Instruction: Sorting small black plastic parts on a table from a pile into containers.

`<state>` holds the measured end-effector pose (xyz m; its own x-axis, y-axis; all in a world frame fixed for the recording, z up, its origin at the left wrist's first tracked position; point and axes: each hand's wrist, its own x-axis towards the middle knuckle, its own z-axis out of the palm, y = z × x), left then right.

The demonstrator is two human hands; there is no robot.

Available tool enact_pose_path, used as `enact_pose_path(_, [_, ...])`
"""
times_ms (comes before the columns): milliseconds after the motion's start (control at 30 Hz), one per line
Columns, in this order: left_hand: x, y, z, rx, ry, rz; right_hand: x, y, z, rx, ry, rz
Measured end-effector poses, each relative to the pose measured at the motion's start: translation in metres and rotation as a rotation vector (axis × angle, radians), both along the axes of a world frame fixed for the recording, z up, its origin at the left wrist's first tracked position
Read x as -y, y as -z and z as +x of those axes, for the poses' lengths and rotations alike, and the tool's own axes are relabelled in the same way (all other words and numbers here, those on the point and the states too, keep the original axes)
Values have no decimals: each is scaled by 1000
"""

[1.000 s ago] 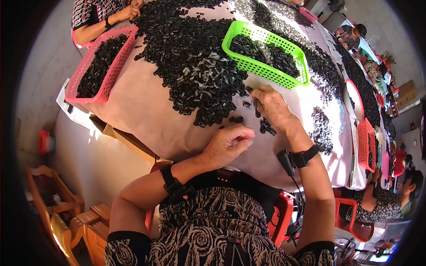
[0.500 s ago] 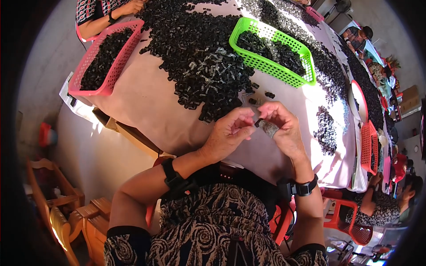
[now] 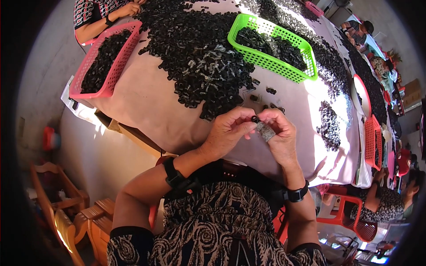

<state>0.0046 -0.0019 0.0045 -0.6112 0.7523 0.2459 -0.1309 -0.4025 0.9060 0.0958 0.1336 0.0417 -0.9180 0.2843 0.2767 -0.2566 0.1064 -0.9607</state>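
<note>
In front of my body, my two hands meet over the near part of the cloth-covered table. My left hand (image 3: 230,133) is closed, its thumb and fingertips pinching a small black plastic part (image 3: 255,119). My right hand (image 3: 281,135) grips the same part from the other side. At the right thumb is a grey fuzzy piece (image 3: 266,131); I cannot tell whether it is wrapped on the thumb or held. Just beyond my fingers lie a few loose black parts (image 3: 270,90) and thin metal springs. Past them spreads a large pile of black parts (image 3: 191,57), with springs (image 3: 211,66) scattered on top.
A green basket (image 3: 275,65) of black parts stands beyond my right hand. To the left, a pink basket (image 3: 108,91) holds more. A person's hand (image 3: 130,9) is at the far left of the pile. A red basket (image 3: 372,142) and other people are on the right.
My hands have come together: the left fingertips, apart from the black part before, now pinch it with the right. The right fingers have curled in closer.
</note>
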Motion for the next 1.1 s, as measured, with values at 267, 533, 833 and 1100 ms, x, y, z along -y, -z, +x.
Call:
enact_pose_path(267, [-2,2,1,-52,-65,0,-1,11,3,-32,80,65])
enact_pose_path(533, [-3,7,0,-78,-72,-36,-10,7,6,108,121,251])
enact_pose_path(833, [-1,3,3,-30,-30,-111,-92,-9,-10,188,445,611])
enact_pose_path(1100, [-3,3,3,-41,-31,-138,-98,-10,-27,214,154,916])
